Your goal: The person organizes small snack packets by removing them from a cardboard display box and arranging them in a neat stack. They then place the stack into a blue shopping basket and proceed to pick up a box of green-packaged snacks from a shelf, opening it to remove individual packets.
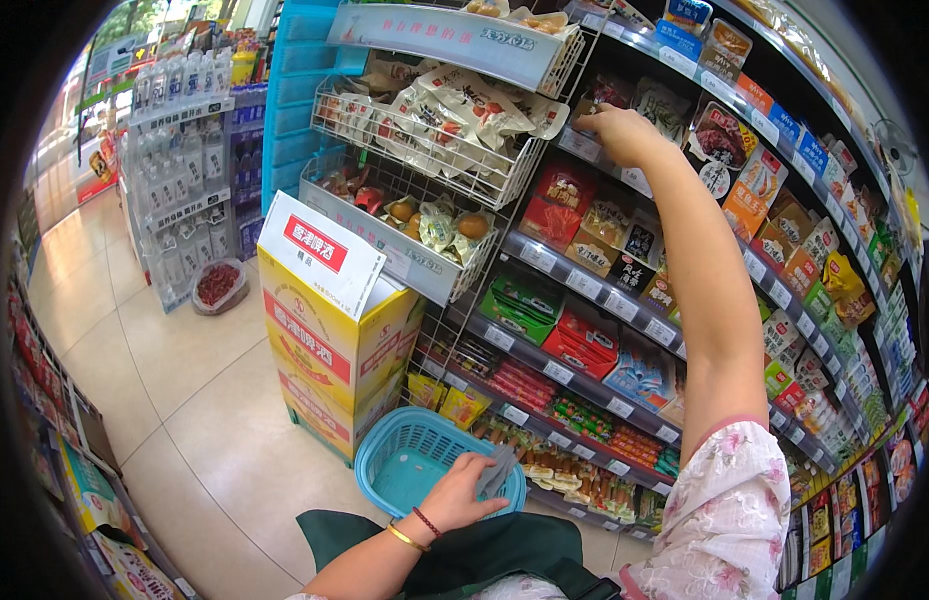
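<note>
My right hand [622, 133] reaches up to a shelf of snack packets. Its fingertips are at a small brown packet [583, 111] near the shelf's left end; whether they grip it is hard to see. Low in front of me, my left hand [458, 489] is over the right side of a blue plastic basket [400, 491]. A grey cloth [497, 471] is between its fingers and thumb, hanging over the basket's rim. The visible part of the basket's floor is bare apart from a small pale speck.
Stacked yellow beer cartons [314, 337] stand left of the basket. Above them, wire baskets hold packaged eggs [472, 225] and white snack pouches [449, 112]. Bottled water [180, 161] fills a rack beyond, with a bag of dried red chillies [219, 286] on the floor.
</note>
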